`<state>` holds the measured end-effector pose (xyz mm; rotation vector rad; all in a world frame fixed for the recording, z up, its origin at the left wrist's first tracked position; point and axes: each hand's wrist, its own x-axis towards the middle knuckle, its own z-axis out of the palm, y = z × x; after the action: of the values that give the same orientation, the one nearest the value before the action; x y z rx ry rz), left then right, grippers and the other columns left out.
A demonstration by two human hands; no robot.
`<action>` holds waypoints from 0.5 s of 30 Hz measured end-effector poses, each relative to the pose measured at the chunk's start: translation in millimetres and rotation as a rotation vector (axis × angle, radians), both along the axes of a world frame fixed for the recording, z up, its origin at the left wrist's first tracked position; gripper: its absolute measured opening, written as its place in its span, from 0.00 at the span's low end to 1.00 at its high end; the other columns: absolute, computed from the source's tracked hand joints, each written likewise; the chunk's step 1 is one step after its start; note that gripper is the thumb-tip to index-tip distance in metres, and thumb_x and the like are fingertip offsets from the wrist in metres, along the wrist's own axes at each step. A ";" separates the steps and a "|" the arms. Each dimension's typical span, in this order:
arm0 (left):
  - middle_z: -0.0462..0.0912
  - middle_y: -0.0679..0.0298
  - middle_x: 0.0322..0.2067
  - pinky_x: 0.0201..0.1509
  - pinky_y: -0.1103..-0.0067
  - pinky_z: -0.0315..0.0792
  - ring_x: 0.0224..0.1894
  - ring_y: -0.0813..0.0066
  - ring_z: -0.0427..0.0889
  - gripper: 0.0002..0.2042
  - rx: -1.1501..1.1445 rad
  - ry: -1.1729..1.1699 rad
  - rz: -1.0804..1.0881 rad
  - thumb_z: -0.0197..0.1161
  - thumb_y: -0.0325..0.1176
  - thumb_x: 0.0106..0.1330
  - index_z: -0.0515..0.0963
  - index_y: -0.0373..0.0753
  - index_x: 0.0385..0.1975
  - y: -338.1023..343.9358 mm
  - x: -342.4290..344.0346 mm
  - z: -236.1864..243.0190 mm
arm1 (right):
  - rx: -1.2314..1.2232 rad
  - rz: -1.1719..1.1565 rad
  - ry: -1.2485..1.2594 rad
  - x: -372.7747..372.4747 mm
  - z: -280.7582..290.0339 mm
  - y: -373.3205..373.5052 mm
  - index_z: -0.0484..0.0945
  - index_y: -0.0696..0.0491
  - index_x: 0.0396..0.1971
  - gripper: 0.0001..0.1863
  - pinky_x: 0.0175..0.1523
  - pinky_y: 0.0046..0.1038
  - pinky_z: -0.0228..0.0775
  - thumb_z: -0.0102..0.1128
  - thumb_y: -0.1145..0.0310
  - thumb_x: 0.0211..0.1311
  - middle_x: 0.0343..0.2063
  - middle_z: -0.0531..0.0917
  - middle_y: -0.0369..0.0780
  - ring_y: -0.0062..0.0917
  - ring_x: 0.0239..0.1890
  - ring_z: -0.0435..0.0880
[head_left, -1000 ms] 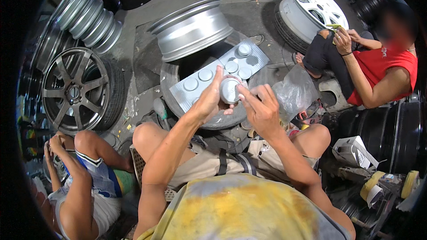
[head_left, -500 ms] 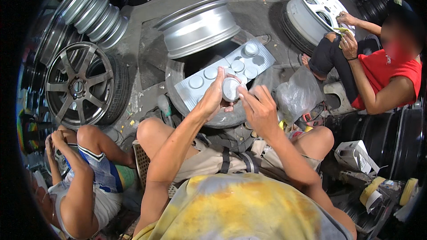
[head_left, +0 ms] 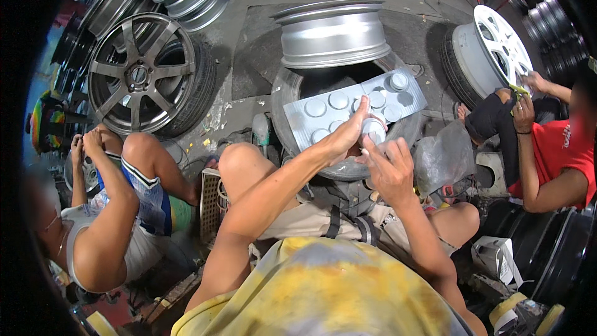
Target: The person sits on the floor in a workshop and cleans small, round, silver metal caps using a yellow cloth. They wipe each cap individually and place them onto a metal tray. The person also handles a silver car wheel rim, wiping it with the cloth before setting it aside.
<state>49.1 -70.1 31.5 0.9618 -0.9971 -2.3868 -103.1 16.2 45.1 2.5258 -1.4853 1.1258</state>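
In my left hand (head_left: 348, 135) is a pale grey round cap (head_left: 374, 129), like a wheel centre cap, gripped with its flat face turned up. My right hand (head_left: 392, 165) is at the cap's near edge, fingers bent and thumb and forefinger close together against it. Whether something small is pinched there is hidden. Just beyond both hands a silver-grey board (head_left: 297, 126) lies across a tyre (head_left: 281, 96). Several similar round caps (head_left: 315, 107) rest on it, and at its far right one cap (head_left: 398, 79) stands higher than the others.
A silver wheel rim (head_left: 336, 37) lies over the tyre's far side. A dark spoked wheel (head_left: 140, 74) stands left. At right, a person in red (head_left: 559, 155) handles a white wheel (head_left: 500, 37); another person (head_left: 106, 230) sits left. A clear plastic bag (head_left: 443, 158) is near my right hand.
The whole view has shifted, so the scene sits farther right and the left side's floor lower. My left hand still grips the cap; my right fingers have moved along its near edge.
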 end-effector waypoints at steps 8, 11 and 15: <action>0.76 0.64 0.26 0.19 0.83 0.64 0.22 0.79 0.71 0.39 -0.084 0.057 0.159 0.25 0.73 0.74 0.72 0.43 0.49 -11.8 11.3 -0.2 | 0.089 -0.144 -0.152 11.8 -0.2 -3.6 0.87 0.58 0.48 0.14 0.38 0.36 0.66 0.65 0.78 0.63 0.26 0.73 0.41 0.35 0.31 0.72; 0.81 0.61 0.31 0.19 0.84 0.64 0.21 0.80 0.71 0.27 -0.175 0.153 0.305 0.39 0.62 0.80 0.72 0.43 0.49 -21.7 18.2 10.2 | 0.196 -0.039 -0.168 11.2 6.4 4.6 0.87 0.58 0.49 0.14 0.39 0.38 0.67 0.64 0.77 0.64 0.25 0.72 0.42 0.36 0.32 0.73; 0.84 0.58 0.34 0.19 0.82 0.69 0.24 0.78 0.79 0.11 -0.561 0.041 0.867 0.56 0.42 0.79 0.70 0.43 0.50 -79.8 78.0 53.4 | 0.247 -0.167 -0.226 -5.3 4.6 4.9 0.86 0.58 0.49 0.14 0.40 0.37 0.67 0.64 0.78 0.64 0.27 0.72 0.42 0.36 0.32 0.73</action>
<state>127.1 -149.8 84.9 0.8680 -0.8993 -1.3156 -108.4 21.0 49.7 2.4254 -1.9632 1.3105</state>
